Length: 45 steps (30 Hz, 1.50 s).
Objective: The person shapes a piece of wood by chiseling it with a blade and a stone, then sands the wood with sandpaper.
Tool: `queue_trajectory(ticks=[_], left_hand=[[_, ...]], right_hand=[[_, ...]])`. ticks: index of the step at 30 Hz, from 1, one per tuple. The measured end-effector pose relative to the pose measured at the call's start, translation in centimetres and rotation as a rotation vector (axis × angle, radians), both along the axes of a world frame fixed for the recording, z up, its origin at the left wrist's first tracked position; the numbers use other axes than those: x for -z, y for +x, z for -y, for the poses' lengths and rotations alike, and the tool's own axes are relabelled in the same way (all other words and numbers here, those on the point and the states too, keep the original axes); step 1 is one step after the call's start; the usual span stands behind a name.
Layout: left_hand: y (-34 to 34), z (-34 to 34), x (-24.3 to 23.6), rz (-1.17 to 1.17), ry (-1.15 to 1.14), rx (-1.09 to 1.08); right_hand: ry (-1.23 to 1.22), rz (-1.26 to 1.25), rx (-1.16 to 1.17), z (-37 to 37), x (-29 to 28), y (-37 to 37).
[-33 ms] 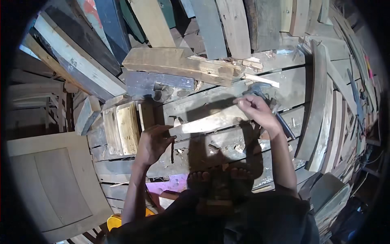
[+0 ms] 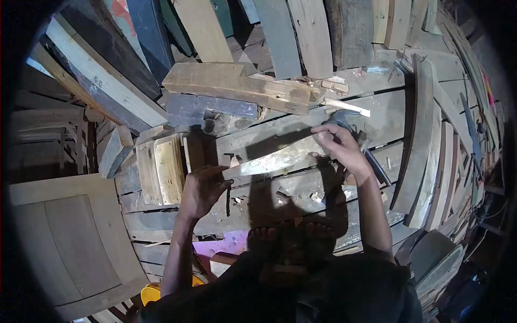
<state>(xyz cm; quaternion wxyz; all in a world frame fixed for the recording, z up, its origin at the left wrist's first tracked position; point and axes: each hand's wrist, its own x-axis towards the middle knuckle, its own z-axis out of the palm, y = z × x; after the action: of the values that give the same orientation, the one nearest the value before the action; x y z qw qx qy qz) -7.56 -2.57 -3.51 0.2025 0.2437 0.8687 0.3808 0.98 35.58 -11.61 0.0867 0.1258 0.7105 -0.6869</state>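
Observation:
Between both hands a short, pale strip of wood point(image 2: 280, 160) is held above the plank floor, its right end a little higher in the picture. My left hand point(image 2: 202, 189) is closed on the left end. At the other end, my right hand point(image 2: 339, 146) pinches the wood between thumb and fingers. Close beyond the right hand lies a hammer point(image 2: 377, 168), its dark handle pointing toward me and its head partly hidden. Wood chips point(image 2: 316, 197) are scattered on the boards below the strip.
Thick blocks point(image 2: 169, 169) stand left of my left hand. A notched beam point(image 2: 237, 86) and a dark painted piece point(image 2: 231, 106) lie beyond. Long boards point(image 2: 414, 140) line the right side. A panelled door point(image 2: 81, 242) lies at lower left. My bare feet point(image 2: 263, 233) are below.
The wooden strip has rolled slightly in my fingers, and its lit face looks different. My right hand has shifted a very little; the left stays in place.

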Motion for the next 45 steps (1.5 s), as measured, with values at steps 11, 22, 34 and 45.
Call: queue_trajectory(ticks=[11,22,34,45], left_hand=[[5.2,-2.9,2.8,0.636,0.272,-0.227],[5.9,-1.8,1.4,1.214,0.413,-0.591],[5.9,-2.0,1.8,1.329,0.308,-0.538],[4.8,-1.3,-0.1,1.486,0.366,-0.495]], right_hand=[[-0.414,-0.113,0.317,2.4,0.6,-2.9],[0.603,-0.176,-0.219,4.8,4.2,-1.2],[0.95,-0.432,-0.532,6.6,7.1,-0.6],[0.695,-0.228,-0.14,3.8,-2.0,0.8]])
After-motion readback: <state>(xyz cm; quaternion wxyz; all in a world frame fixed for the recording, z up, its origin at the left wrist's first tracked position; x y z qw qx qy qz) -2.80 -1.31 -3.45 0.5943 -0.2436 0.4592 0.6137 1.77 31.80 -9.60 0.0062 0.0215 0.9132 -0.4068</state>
